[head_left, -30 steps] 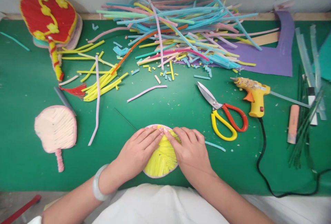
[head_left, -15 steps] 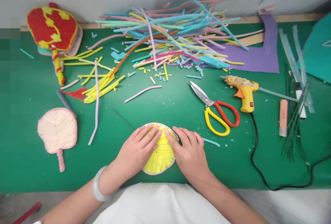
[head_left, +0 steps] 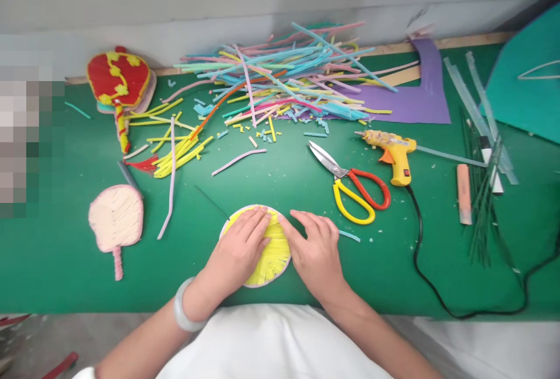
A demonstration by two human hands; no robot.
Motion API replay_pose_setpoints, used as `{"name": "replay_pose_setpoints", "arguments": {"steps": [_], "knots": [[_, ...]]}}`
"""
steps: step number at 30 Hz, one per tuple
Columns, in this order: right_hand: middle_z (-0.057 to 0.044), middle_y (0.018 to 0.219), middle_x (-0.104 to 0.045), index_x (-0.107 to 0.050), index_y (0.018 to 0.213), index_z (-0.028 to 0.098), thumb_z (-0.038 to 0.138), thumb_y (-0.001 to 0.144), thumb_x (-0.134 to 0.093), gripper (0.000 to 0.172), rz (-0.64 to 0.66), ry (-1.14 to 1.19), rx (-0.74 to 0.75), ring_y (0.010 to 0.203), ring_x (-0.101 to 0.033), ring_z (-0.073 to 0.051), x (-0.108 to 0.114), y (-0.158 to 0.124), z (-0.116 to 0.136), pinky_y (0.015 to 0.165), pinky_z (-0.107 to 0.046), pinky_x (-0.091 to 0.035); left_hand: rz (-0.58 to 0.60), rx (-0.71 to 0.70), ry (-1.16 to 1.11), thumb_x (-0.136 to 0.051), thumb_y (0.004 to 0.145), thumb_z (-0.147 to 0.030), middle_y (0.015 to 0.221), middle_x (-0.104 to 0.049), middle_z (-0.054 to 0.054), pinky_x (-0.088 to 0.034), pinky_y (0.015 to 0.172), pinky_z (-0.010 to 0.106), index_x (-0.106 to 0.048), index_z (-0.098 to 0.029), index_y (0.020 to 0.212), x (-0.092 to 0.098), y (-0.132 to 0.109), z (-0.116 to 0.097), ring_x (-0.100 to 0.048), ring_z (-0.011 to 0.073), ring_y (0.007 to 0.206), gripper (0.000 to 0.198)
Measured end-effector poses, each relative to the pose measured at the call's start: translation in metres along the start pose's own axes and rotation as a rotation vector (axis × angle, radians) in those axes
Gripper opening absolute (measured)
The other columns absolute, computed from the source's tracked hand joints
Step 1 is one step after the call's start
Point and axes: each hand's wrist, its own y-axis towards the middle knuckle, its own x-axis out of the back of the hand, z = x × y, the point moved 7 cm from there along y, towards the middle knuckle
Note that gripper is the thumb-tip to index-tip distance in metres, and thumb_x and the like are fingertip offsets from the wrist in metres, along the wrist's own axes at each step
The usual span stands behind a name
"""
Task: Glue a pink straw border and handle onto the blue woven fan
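A round yellow fan face [head_left: 273, 251] made of glued strips, edged in pale pink, lies flat on the green table [head_left: 306, 274] near the front edge. My left hand [head_left: 238, 248] lies flat on its left half, fingers stretched out and pressing down. My right hand [head_left: 312, 248] rests flat beside it, its fingertips touching the fan's right rim. Neither hand grips anything.
Scissors [head_left: 350, 183] with red and yellow handles and a yellow glue gun [head_left: 394, 154] with a black cord lie right of the hands. A heap of coloured strips [head_left: 280, 79] fills the back. A pink fan [head_left: 116, 218] and a red fan [head_left: 118, 79] lie left. Purple sheet [head_left: 420, 99] and green wires [head_left: 483, 204] sit right.
The head camera has tilted up and shifted, so everything sits lower and further right in view. Both hands stay pressed on the yellow fan; the right fingers have slid slightly off toward its rim.
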Motion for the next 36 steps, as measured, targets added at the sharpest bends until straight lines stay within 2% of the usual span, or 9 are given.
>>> {"name": "replay_pose_setpoints", "arguments": {"steps": [3, 7, 13, 17, 21, 26, 36], "knots": [[-0.007, 0.111, -0.069, -0.067, 0.122, 0.025, 0.016, 0.094, -0.057, 0.031, -0.083, 0.022, -0.092, 0.106, -0.059, -0.021, 0.011, -0.003, -0.012, 0.099, -0.04, -0.036, 0.049, 0.003, 0.018, -0.05, 0.098, -0.024, 0.144, -0.054, 0.016, -0.044, 0.113, 0.047, -0.044, -0.009, 0.143, -0.005, 0.0, -0.004, -0.047, 0.0285, 0.137, 0.048], [-0.008, 0.109, -0.069, -0.069, 0.119, 0.024, 0.014, 0.092, -0.057, 0.03, -0.133, 0.021, -0.112, 0.105, -0.059, -0.022, 0.016, -0.006, -0.022, 0.097, -0.041, -0.037, 0.072, 0.007, 0.042, -0.049, 0.099, -0.029, 0.147, -0.051, 0.014, -0.041, 0.115, 0.047, -0.037, -0.011, 0.15, -0.009, -0.002, -0.005, -0.041, 0.0283, 0.141, 0.055], [-0.008, 0.106, -0.07, -0.069, 0.115, 0.022, 0.014, 0.093, -0.057, 0.026, -0.156, 0.079, -0.075, 0.102, -0.059, -0.022, 0.011, -0.01, -0.027, 0.095, -0.04, -0.038, 0.126, 0.037, 0.105, -0.049, 0.1, -0.034, 0.143, -0.056, 0.013, -0.041, 0.115, 0.047, -0.048, -0.009, 0.142, -0.009, 0.0, -0.01, -0.046, 0.0297, 0.138, 0.049], [-0.008, 0.105, -0.07, -0.069, 0.114, 0.022, 0.015, 0.092, -0.057, 0.026, -0.202, 0.094, -0.042, 0.1, -0.06, -0.023, 0.008, -0.015, -0.033, 0.092, -0.041, -0.039, 0.148, 0.111, 0.089, -0.051, 0.098, -0.042, 0.146, -0.053, 0.015, -0.039, 0.116, 0.048, -0.046, -0.01, 0.143, -0.01, -0.002, -0.014, -0.04, 0.0296, 0.142, 0.055], [-0.008, 0.102, -0.07, -0.069, 0.112, 0.023, 0.017, 0.093, -0.056, 0.024, -0.247, 0.095, -0.01, 0.096, -0.061, -0.023, 0.009, -0.017, -0.035, 0.089, -0.04, -0.039, 0.106, 0.167, 0.048, -0.049, 0.099, -0.042, 0.148, -0.05, 0.016, -0.038, 0.116, 0.05, -0.042, -0.01, 0.146, -0.014, -0.007, -0.015, -0.035, 0.029, 0.145, 0.056], [-0.007, 0.099, -0.069, -0.07, 0.109, 0.022, 0.017, 0.093, -0.055, 0.022, -0.278, 0.101, -0.009, 0.093, -0.061, -0.022, 0.014, -0.017, -0.034, 0.087, -0.039, -0.039, 0.02, 0.197, -0.009, -0.045, 0.101, -0.039, 0.147, -0.051, 0.014, -0.036, 0.117, 0.05, -0.047, -0.011, 0.143, -0.016, -0.01, -0.014, -0.038, 0.0283, 0.144, 0.05], [-0.007, 0.093, -0.069, -0.072, 0.102, 0.021, 0.019, 0.094, -0.053, 0.02, -0.354, 0.072, -0.069, 0.087, -0.058, -0.021, 0.015, -0.016, -0.041, 0.084, -0.037, -0.037, -0.008, 0.197, -0.008, -0.043, 0.101, -0.037, 0.149, -0.05, 0.013, -0.033, 0.119, 0.049, -0.049, -0.009, 0.141, -0.017, -0.012, -0.015, -0.039, 0.0279, 0.143, 0.048]]}}
